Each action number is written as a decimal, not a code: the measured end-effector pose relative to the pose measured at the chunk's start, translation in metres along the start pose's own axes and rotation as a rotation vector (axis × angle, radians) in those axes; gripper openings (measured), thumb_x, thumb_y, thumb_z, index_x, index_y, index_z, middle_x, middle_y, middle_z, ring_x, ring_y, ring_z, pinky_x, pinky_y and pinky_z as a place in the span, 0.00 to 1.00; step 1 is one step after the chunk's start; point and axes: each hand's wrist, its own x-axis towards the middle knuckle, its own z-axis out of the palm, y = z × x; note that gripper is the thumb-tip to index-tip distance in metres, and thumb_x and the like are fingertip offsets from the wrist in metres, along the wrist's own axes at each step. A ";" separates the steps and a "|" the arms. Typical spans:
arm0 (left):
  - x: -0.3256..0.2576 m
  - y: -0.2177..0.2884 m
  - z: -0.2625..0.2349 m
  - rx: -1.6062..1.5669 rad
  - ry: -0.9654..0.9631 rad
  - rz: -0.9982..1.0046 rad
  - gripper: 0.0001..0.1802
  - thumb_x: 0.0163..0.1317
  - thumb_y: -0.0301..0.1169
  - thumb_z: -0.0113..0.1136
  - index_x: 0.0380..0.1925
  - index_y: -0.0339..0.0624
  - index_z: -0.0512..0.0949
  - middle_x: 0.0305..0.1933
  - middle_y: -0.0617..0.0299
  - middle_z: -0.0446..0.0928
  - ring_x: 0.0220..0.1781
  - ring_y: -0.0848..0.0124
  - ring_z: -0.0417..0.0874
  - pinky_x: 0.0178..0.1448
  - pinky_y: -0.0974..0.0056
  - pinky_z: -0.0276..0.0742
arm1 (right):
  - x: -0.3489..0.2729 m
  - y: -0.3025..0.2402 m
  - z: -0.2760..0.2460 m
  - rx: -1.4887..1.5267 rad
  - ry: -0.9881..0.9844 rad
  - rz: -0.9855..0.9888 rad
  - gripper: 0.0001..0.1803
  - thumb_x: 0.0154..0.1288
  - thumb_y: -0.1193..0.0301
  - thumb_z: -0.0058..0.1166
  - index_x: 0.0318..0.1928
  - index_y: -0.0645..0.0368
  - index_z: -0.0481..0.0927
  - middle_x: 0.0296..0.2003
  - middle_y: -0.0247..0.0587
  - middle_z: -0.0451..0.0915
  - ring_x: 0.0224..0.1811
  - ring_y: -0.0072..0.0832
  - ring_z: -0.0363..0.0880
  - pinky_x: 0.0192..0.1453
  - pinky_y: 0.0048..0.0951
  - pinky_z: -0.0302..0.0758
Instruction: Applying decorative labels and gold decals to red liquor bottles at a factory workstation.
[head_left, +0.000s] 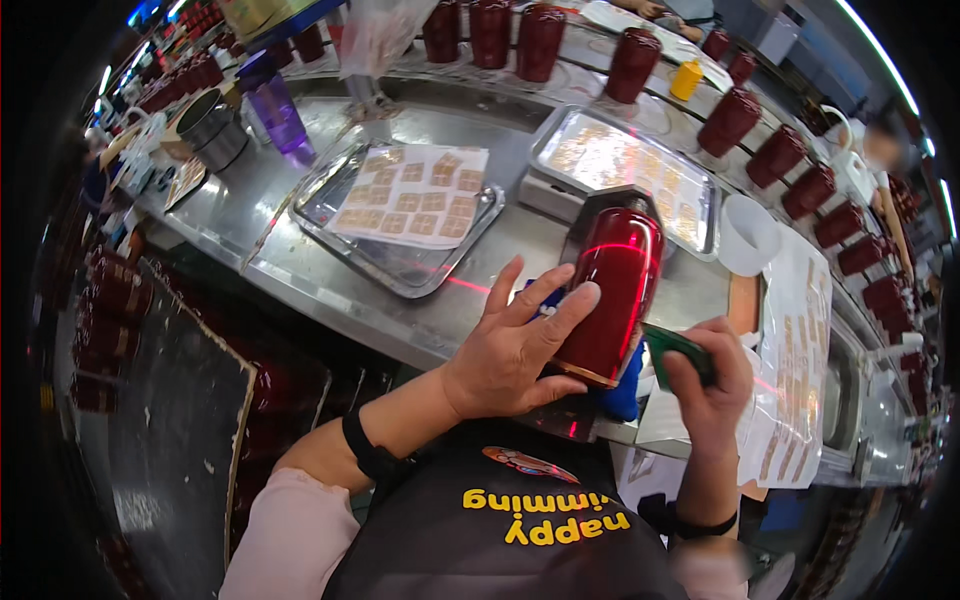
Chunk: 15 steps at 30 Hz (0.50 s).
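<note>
A glossy dark-red jar [618, 280] lies tilted in front of me, with its narrow end away and a dark holder [630, 195] behind it. Red laser lines cross its surface. My left hand [515, 345] is spread open, its fingers and thumb at the jar's near left side. Closed around a flat green scraper [672, 350], my right hand [718, 385] keeps it beside the jar's lower right side, where I cannot tell whether it touches. Blue cloth [624, 390] shows under the jar's near end.
Left of the jar, a metal tray [418, 284] bears a sheet of gold decals [410, 197]. Another decal tray [716, 240] lies beyond, near a white tub [748, 235]. More decal sheets [795, 350] hang at right. Red jars [634, 65] line the conveyor behind; a purple bottle [272, 105] stands left.
</note>
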 end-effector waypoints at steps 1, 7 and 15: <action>0.003 -0.001 -0.008 -0.005 -0.005 0.009 0.42 0.54 0.48 0.66 0.66 0.39 0.65 0.65 0.57 0.70 0.72 0.54 0.63 0.75 0.38 0.44 | -0.008 0.000 -0.002 0.096 0.048 0.050 0.09 0.58 0.77 0.63 0.38 0.64 0.77 0.30 0.39 0.74 0.29 0.25 0.71 0.33 0.23 0.67; 0.044 -0.117 -0.046 0.446 -0.169 -0.374 0.21 0.64 0.45 0.56 0.52 0.46 0.79 0.49 0.50 0.80 0.63 0.48 0.70 0.71 0.47 0.57 | -0.033 0.014 -0.008 0.186 0.146 0.311 0.09 0.69 0.70 0.56 0.43 0.64 0.75 0.34 0.32 0.75 0.34 0.16 0.69 0.40 0.18 0.67; 0.057 -0.272 -0.061 0.596 -0.296 -0.640 0.25 0.58 0.48 0.60 0.52 0.50 0.79 0.47 0.48 0.80 0.57 0.49 0.74 0.66 0.54 0.65 | -0.040 0.023 -0.016 0.129 0.109 0.390 0.11 0.70 0.68 0.55 0.44 0.64 0.75 0.36 0.31 0.76 0.37 0.15 0.69 0.44 0.16 0.68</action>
